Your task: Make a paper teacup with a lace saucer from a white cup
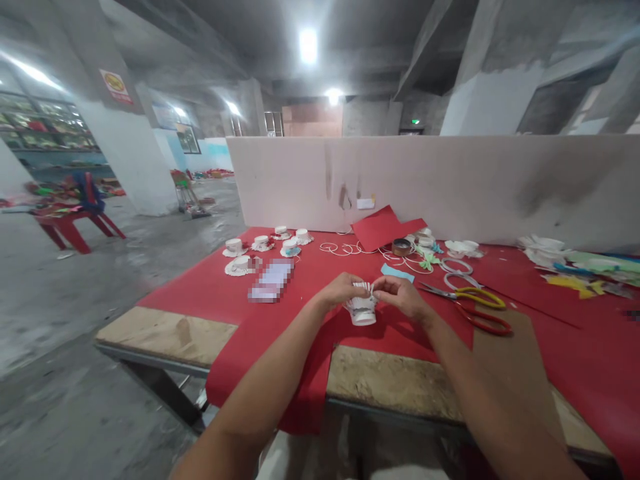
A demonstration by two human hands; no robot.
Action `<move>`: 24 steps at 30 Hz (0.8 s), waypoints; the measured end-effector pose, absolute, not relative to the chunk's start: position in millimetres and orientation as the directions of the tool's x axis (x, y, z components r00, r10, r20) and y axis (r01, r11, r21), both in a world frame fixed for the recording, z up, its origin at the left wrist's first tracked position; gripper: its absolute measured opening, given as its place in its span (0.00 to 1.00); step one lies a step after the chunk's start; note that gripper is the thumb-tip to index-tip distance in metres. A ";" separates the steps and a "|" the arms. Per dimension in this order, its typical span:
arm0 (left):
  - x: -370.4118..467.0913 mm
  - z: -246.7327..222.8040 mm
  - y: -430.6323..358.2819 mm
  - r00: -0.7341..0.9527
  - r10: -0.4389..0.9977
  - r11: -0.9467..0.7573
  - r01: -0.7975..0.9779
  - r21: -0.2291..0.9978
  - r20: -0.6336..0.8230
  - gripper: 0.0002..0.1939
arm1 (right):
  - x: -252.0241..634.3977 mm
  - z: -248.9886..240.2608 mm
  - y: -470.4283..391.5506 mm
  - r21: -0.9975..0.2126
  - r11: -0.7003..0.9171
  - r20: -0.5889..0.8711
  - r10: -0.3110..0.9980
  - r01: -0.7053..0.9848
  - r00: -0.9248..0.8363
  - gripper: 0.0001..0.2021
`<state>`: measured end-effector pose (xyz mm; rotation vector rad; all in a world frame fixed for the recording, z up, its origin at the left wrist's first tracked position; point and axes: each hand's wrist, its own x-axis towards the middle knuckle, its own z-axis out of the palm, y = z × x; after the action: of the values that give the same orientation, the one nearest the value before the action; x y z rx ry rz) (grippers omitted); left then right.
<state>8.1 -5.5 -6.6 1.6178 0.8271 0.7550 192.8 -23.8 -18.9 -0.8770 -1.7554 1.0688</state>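
A small white paper cup with a frilled, slitted rim [363, 313] stands near the table's front edge, between my hands. My left hand [343, 288] grips the frilled rim from the left, its fingers closed on it. On the right side of the same rim, the fingertips of my right hand [399, 293] are pinched together on the edge. Just behind my right hand lies a light blue piece of paper [397, 273]. Yellow-handled scissors [480, 297] and red-handled scissors [484, 320] rest to the right of my right hand.
Several finished-looking white cups [240, 265] stand at the back left, near a pixelated rectangle [273, 280]. Brown tape [401, 247], white cord rings [456, 267] and red paper [376, 228] lie behind. Brown board [515, 367] is at right; a pale partition [430, 180] borders the table.
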 end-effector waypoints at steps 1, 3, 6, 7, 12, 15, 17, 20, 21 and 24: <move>8.2 -6.9 -5.6 0.551 0.833 -0.137 0.117 0.984 0.051 0.09 | 192.7 -19.5 -23.3 -0.914 0.387 0.319 0.872 0.125 -0.370 0.08; 8.4 -7.2 -5.7 0.549 0.835 -0.118 0.103 0.988 0.043 0.09 | 192.2 -20.4 -22.8 -0.908 0.399 0.329 0.869 0.130 -0.371 0.07; 8.6 -6.8 -6.3 0.545 0.838 -0.076 0.080 0.994 0.020 0.10 | 191.2 -21.0 -22.9 -0.900 0.413 0.342 0.866 0.138 -0.365 0.07; 8.5 -6.4 -6.5 0.544 0.839 -0.062 0.070 0.996 0.014 0.10 | 190.9 -21.0 -23.2 -0.896 0.419 0.347 0.865 0.144 -0.362 0.07; 7.7 -6.4 -5.3 0.547 0.837 -0.026 0.056 0.998 -0.009 0.09 | 191.0 -19.9 -24.2 -0.848 0.477 0.386 0.854 0.232 -0.348 0.08; 7.0 -8.5 -2.2 0.547 0.837 -0.014 0.048 0.999 -0.015 0.08 | 191.6 -17.8 -24.7 -0.791 0.532 0.426 0.834 0.302 -0.351 0.08; 6.5 -10.0 0.0 0.543 0.839 0.012 0.038 0.999 -0.030 0.07 | 191.8 -16.3 -25.4 -0.741 0.586 0.476 0.803 0.329 -0.358 0.08; 5.6 -11.8 2.6 0.542 0.839 0.037 0.012 0.999 -0.037 0.07 | 191.1 -14.7 -27.1 -0.668 0.661 0.553 0.748 0.342 -0.366 0.08; 5.3 -12.2 3.3 0.546 0.837 0.041 0.001 0.999 -0.035 0.07 | 190.5 -14.6 -27.8 -0.651 0.677 0.571 0.734 0.342 -0.366 0.08; 3.8 -13.3 5.1 0.548 0.836 0.060 -0.029 0.998 -0.034 0.06 | 188.3 -15.7 -29.6 -0.617 0.712 0.607 0.702 0.337 -0.373 0.09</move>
<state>3.8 5.1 -13.3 1.3614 0.7679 0.7631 188.3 -29.6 -15.7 -0.7963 -1.9817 0.4918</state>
